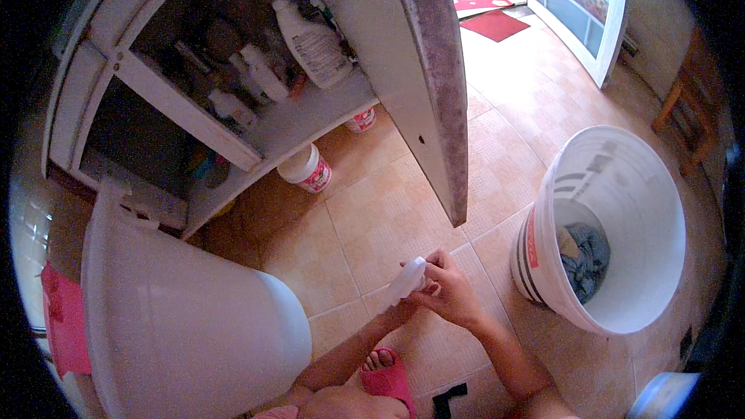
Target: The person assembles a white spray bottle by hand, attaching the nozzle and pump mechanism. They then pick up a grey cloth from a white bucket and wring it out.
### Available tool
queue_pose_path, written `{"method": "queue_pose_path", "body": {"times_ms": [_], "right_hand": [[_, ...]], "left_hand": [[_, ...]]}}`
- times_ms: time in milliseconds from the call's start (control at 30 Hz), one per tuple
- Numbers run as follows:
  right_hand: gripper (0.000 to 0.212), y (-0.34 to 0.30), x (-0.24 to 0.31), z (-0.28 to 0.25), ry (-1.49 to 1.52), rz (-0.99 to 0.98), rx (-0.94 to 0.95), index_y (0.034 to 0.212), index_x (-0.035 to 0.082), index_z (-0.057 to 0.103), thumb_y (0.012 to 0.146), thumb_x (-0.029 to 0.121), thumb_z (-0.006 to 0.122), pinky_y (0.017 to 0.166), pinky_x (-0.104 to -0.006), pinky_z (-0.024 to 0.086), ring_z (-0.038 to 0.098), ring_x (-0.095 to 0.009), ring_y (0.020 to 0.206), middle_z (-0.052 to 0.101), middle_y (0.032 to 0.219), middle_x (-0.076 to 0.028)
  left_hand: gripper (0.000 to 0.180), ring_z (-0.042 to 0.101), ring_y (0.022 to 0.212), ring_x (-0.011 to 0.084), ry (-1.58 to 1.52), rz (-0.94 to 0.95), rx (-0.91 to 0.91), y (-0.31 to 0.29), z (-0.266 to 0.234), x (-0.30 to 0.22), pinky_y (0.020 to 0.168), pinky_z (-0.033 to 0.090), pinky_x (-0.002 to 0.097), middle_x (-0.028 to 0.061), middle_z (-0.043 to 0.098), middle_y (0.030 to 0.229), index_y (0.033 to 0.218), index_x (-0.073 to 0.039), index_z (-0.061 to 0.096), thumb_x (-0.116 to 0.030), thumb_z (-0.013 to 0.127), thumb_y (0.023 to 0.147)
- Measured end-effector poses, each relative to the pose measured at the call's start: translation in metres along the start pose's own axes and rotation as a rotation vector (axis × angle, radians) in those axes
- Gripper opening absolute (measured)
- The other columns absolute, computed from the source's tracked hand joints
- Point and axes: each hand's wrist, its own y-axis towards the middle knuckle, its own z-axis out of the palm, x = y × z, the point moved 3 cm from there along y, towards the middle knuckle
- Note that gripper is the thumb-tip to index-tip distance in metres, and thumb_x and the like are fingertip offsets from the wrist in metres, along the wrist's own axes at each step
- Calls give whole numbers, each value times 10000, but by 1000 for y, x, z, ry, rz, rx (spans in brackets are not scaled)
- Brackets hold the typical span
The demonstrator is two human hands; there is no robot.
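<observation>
Above the floor in front of me, both hands meet around a small white thing (409,278), pale and slightly see-through at its lower edge. Whether it is a bottle, a bag or a wipe I cannot tell. My right hand (454,296) is closed on its upper right side, fingers bent over it. Partly hidden behind the white thing and the right hand, my left hand (419,297) is closed on it from below. To the right stands a tall white bucket (652,233) with dark, wet-looking cloth (586,260) at its bottom.
An open cabinet door (411,85) juts out ahead. Inside the cabinet are several white bottles (310,46). A small white-and-red tub (306,168) stands below it. A large white container (186,318) is close on my left. Red mats (497,25) lie by the glazed door (574,8).
</observation>
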Motion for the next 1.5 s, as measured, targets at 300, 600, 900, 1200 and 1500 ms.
{"method": "queue_pose_path", "body": {"times_ms": [300, 600, 900, 1200, 1500], "right_hand": [[355, 6, 6, -6, 167, -112, -14, 962, 42, 611, 624, 39, 719, 688, -320, 455, 540, -256, 816, 507, 883, -111], [421, 0, -15, 10, 151, -26, -72, 1034, 104, 654, 624, 53, 732, 717, -273, 406, 479, -182, 813, 468, 844, -48], [364, 2, -20, 9, 148, -105, -123, 959, 69, 647, 606, 11, 715, 678, -302, 434, 512, -210, 781, 493, 844, -71], [345, -4, -26, 37, 59, -97, -426, 881, 27, 493, 609, -4, 704, 655, -334, 459, 560, -241, 778, 521, 861, -98], [296, -1, -19, 16, 198, -26, -193, 844, 27, 507, 583, -4, 642, 591, -364, 438, 517, -302, 709, 484, 824, -123]], "left_hand": [[350, 545, 973, 193, 682, 288, 75, 4, -28, 18, 843, 455, 338, 41, 551, 1081, 1130, -70, 511, -221, 631, 838], [397, 570, 967, 202, -212, 115, 56, 6, -19, 32, 837, 468, 343, 69, 573, 1064, 1140, -41, 500, -231, 640, 820], [446, 561, 978, 202, 203, 131, 47, 1, -22, 20, 848, 464, 331, 81, 549, 1094, 1205, -47, 435, -213, 622, 835], [400, 480, 1078, 219, 554, -6, 6, 2, -14, 6, 956, 370, 347, 97, 520, 1143, 1169, -80, 469, -228, 622, 830], [412, 553, 1008, 199, 255, 97, -6, 1, -18, 15, 836, 459, 327, 99, 544, 1113, 1181, -45, 475, -146, 627, 812]]}}
